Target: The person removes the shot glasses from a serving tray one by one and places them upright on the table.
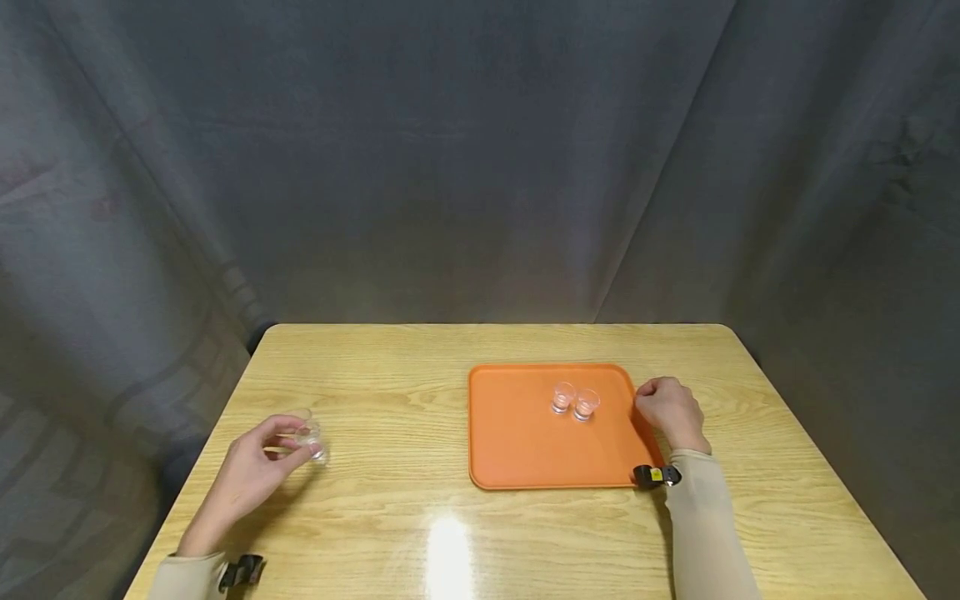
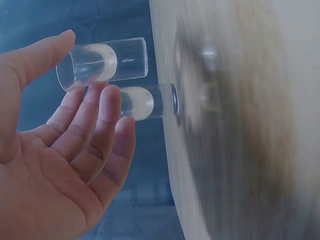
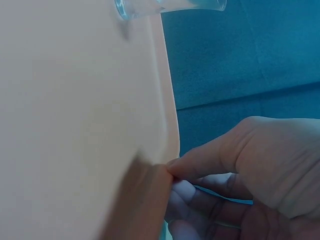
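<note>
At the table's left side my left hand (image 1: 255, 467) pinches a small clear shot glass (image 1: 308, 433) between thumb and fingertips. In the left wrist view the pinched shot glass (image 2: 127, 59) holds some liquid and its base is raised off the table. Just beyond my fingers, a second shot glass (image 2: 162, 100) with liquid stands on the table. My right hand (image 1: 670, 410) grips the right rim of an orange tray (image 1: 517, 450), thumb on top and fingers curled beneath the edge. Two more shot glasses, a left one (image 1: 563, 397) and a right one (image 1: 586, 404), stand side by side on the tray.
The light wooden table (image 1: 375, 375) extends around the tray on all sides. Dark grey curtains (image 1: 450, 167) hang behind it and at both sides. Near the front, a bright light reflection lies on the tabletop.
</note>
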Demonstrator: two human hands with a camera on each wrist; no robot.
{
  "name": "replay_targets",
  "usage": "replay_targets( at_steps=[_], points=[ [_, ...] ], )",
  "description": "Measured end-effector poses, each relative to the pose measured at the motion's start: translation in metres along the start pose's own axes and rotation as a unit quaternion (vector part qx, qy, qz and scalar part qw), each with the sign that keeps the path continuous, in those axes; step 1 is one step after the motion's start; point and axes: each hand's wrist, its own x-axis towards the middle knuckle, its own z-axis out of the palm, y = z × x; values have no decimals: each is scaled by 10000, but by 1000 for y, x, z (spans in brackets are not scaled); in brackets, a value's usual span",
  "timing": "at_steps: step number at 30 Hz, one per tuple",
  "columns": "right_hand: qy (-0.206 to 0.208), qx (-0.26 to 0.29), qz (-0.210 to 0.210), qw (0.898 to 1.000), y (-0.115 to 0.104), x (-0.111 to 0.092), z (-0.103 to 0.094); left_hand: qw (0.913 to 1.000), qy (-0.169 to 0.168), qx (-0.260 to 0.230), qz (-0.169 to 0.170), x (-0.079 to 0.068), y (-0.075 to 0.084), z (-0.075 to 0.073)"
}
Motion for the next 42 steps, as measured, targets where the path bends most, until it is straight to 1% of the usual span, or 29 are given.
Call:
replay_targets(
  at_steps=[3, 7, 12, 15, 20, 27, 35, 42],
  points=[
    [20, -20, -57, 10000, 1, 0, 0, 10000, -28, -56, -51, 0, -3, -3],
    [-5, 12, 33, 10000, 1, 0, 1, 9999, -39, -89, -127, -2, -7, -9],
    [-27, 35, 95, 9999, -1, 0, 0, 9998, 75, -86, -161, -3, -12, -17],
    [-42, 32, 88, 9999, -1, 1, 0, 9996, 146, -68, -230, -4, -15, -19],
    [-70, 48, 127, 9999, -1, 1, 0, 9993, 140, 13, -338, -2, -21, -20],
    [-47, 46, 104, 9999, -1, 2, 1, 9983, 165, 82, -548, 0, -26, -16],
    [-47, 12, 90, 9999, -1, 2, 1, 9977, 131, 41, -659, 0, -25, -12],
    [-67, 36, 152, 9999, -1, 3, 1, 9973, 240, 70, -686, 1, -24, -9]
  ],
)
